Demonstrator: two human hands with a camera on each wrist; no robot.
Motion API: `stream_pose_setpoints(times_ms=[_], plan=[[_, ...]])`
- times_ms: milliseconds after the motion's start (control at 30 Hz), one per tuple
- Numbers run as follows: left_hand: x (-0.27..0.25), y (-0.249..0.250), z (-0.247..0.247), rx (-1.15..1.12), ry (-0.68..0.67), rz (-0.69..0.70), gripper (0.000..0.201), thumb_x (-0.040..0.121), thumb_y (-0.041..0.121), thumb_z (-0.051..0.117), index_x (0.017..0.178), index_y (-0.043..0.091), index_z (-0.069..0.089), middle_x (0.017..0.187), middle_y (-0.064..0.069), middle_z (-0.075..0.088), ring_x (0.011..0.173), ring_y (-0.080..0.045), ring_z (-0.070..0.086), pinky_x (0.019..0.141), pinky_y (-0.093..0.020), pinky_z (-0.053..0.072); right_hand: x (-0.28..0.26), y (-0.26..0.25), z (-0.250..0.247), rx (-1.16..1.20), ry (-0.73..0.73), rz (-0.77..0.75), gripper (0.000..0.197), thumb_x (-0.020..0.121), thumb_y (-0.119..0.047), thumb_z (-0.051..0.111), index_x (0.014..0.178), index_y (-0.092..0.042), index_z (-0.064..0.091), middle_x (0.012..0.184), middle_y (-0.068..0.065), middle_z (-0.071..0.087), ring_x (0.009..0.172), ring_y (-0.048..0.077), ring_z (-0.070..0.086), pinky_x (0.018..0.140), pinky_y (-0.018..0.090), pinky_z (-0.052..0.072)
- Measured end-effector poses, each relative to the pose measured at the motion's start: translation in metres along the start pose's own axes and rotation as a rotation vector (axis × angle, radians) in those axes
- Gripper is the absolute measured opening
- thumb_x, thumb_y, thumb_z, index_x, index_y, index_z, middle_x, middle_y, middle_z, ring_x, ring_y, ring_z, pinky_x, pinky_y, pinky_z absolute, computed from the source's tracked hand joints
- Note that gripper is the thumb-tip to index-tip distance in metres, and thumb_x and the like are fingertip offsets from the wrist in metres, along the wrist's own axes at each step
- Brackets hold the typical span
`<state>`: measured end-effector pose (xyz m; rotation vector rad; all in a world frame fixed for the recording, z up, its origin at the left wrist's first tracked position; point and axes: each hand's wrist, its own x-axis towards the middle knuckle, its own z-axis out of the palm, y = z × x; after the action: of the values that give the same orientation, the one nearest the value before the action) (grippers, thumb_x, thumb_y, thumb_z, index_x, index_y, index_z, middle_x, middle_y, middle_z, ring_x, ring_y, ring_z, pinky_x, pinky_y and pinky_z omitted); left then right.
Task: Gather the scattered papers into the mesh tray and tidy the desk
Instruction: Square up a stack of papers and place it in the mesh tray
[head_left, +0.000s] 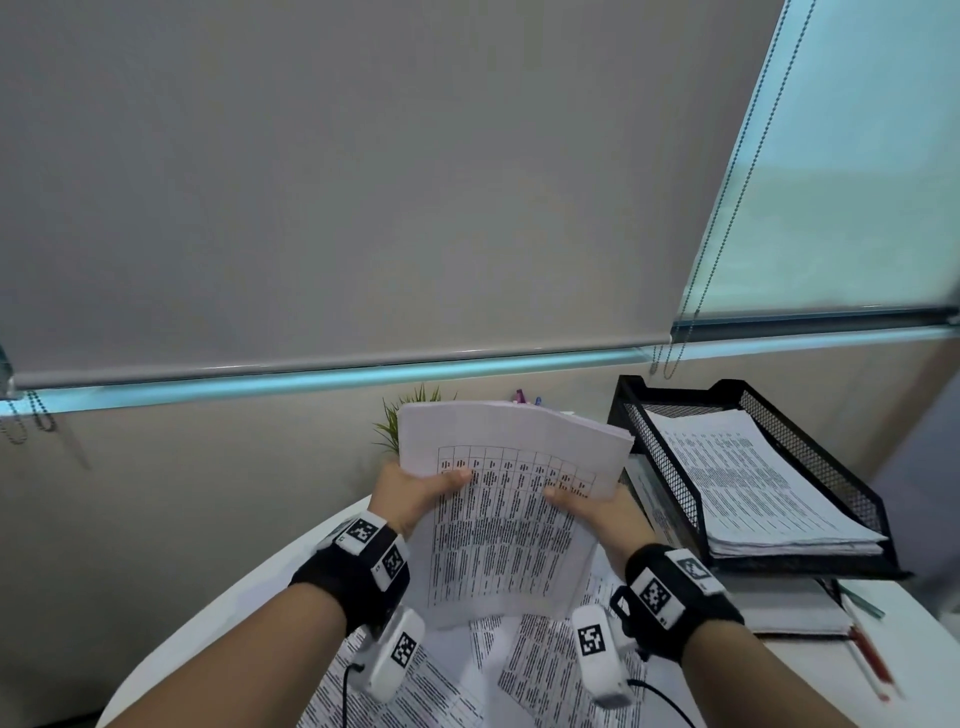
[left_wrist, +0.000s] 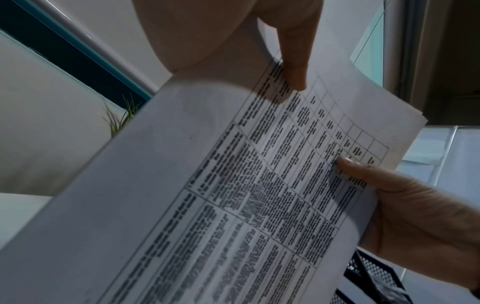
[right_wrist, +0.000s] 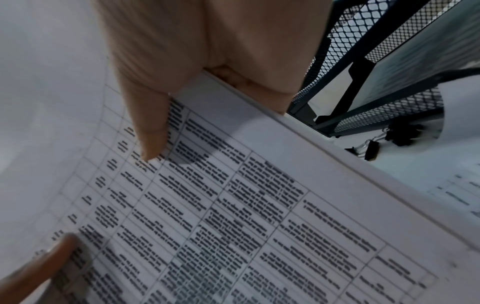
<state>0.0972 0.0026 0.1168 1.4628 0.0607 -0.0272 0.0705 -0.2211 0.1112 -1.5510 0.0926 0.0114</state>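
Papers in hand: you hold a sheaf of printed sheets (head_left: 506, 512) up off the tabletop (head_left: 218, 613), just left of the mesh tray (head_left: 810, 452), its top edge bowed away from you and a ruled table of text facing you.
Left hand: your left hand (head_left: 415, 493) grips the sheaf's left edge, thumb laid flat on the printed face and the other fingers curled behind the sheets; the left wrist view shows that thumb (left_wrist: 296, 61) pressing on the table's top rows.
Right hand: your right hand (head_left: 597, 512) grips the sheaf's right edge the same way, thumb on the front and fingers hidden behind; the right wrist view shows the thumb (right_wrist: 153, 127) on the print and the stack's edge seated in the crook of the hand.
Mesh tray: black, tilted, to the right of the held sheaf, already carrying a stack of printed pages (head_left: 753, 483).
Loose papers: more printed sheets (head_left: 540, 670) lie scattered on the tabletop below the held sheaf, left of the tray.
Binder clips: black clips (right_wrist: 374, 146) lie on the tabletop just beside the tray's foot.
Plant: green leaves (head_left: 400, 421) show behind the held sheaf, left of the tray.
Pens: a red pen (head_left: 872, 660) lies on the tabletop below the tray, beside a notebook (head_left: 789, 608).
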Motion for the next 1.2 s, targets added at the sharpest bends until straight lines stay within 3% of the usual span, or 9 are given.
stream_pose_setpoints(times_ms=[167,267,400,567,667,733,867,967,1200], plan=[[0.000,0.003,-0.005,-0.013,0.012,0.003,0.041,0.064,0.002,0.080,0.101,-0.001,0.062,0.094,-0.015,0.069,0.089,-0.029,0.067,0.076,-0.037,0.057,-0.009,-0.007,0.002,0.018,0.019,0.001,0.064,0.050,-0.041,0.088,0.104,-0.016,0.064,0.097,0.003,0.073,0.099,0.019,0.066,0.087,0.031,0.050],[-0.005,-0.012,-0.010,0.012,-0.013,-0.043,0.025,0.065,-0.001,0.079,0.084,0.010,0.067,0.077,-0.003,0.074,0.081,-0.022,0.069,0.076,-0.037,0.057,-0.018,0.004,0.003,0.004,-0.042,0.051,0.033,0.071,-0.013,0.079,0.086,-0.028,0.054,0.085,-0.010,0.066,0.080,0.002,0.060,0.075,0.016,0.042],[-0.008,-0.034,-0.015,0.015,-0.007,-0.092,0.030,0.059,-0.002,0.083,0.080,0.014,0.068,0.078,-0.005,0.074,0.084,-0.025,0.069,0.085,-0.044,0.053,-0.026,0.026,0.007,-0.010,-0.064,0.114,0.034,0.074,-0.002,0.074,0.086,-0.027,0.054,0.097,-0.006,0.066,0.084,0.004,0.061,0.081,0.022,0.043],[-0.001,-0.040,-0.016,0.004,-0.021,-0.084,0.088,0.001,0.048,0.090,0.079,0.013,0.070,0.074,-0.002,0.075,0.074,-0.019,0.071,0.071,-0.033,0.053,-0.019,0.031,0.003,-0.033,-0.022,0.135,0.027,0.076,0.002,0.071,0.092,-0.018,0.061,0.092,-0.003,0.070,0.086,0.010,0.066,0.077,0.022,0.050],[0.000,-0.038,-0.018,0.047,-0.063,-0.086,0.080,0.010,0.042,0.092,0.081,0.014,0.069,0.073,0.001,0.075,0.073,-0.017,0.071,0.076,-0.037,0.054,-0.013,0.029,-0.006,-0.057,0.002,0.121,0.026,0.072,0.003,0.066,0.097,-0.006,0.065,0.098,0.008,0.073,0.100,0.031,0.066,0.093,0.045,0.050],[-0.002,-0.035,-0.019,0.054,-0.067,-0.111,0.068,0.022,0.034,0.094,0.081,0.014,0.067,0.070,0.003,0.074,0.069,-0.015,0.070,0.074,-0.036,0.055,-0.011,0.027,-0.010,-0.042,-0.004,0.122,0.039,0.066,0.002,0.057,0.103,-0.007,0.063,0.102,0.009,0.072,0.104,0.033,0.063,0.095,0.049,0.048],[-0.002,-0.039,-0.017,0.023,-0.052,-0.104,0.089,0.002,0.050,0.089,0.082,0.015,0.068,0.071,0.002,0.074,0.077,-0.018,0.069,0.065,-0.027,0.051,-0.011,0.033,-0.006,-0.081,-0.076,0.168,0.059,0.076,0.021,0.036,0.111,-0.022,0.055,0.113,0.003,0.067,0.106,0.017,0.061,0.087,0.034,0.050],[-0.004,-0.038,-0.012,0.012,-0.029,-0.095,0.058,0.031,0.030,0.094,0.080,0.014,0.066,0.065,0.003,0.073,0.080,-0.020,0.068,0.071,-0.032,0.053,-0.014,0.037,0.002,-0.069,-0.030,0.196,0.065,0.077,0.026,0.026,0.108,-0.024,0.054,0.103,-0.009,0.064,0.098,0.007,0.057,0.074,0.020,0.046],[-0.003,-0.035,-0.018,0.002,-0.035,-0.095,0.060,0.028,0.035,0.093,0.076,0.011,0.065,0.063,0.000,0.072,0.058,-0.008,0.069,0.063,-0.027,0.052,-0.011,0.032,-0.001,-0.108,0.031,0.161,0.060,0.080,0.022,0.029,0.104,-0.019,0.066,0.101,0.000,0.073,0.100,0.018,0.065,0.086,0.038,0.054]])
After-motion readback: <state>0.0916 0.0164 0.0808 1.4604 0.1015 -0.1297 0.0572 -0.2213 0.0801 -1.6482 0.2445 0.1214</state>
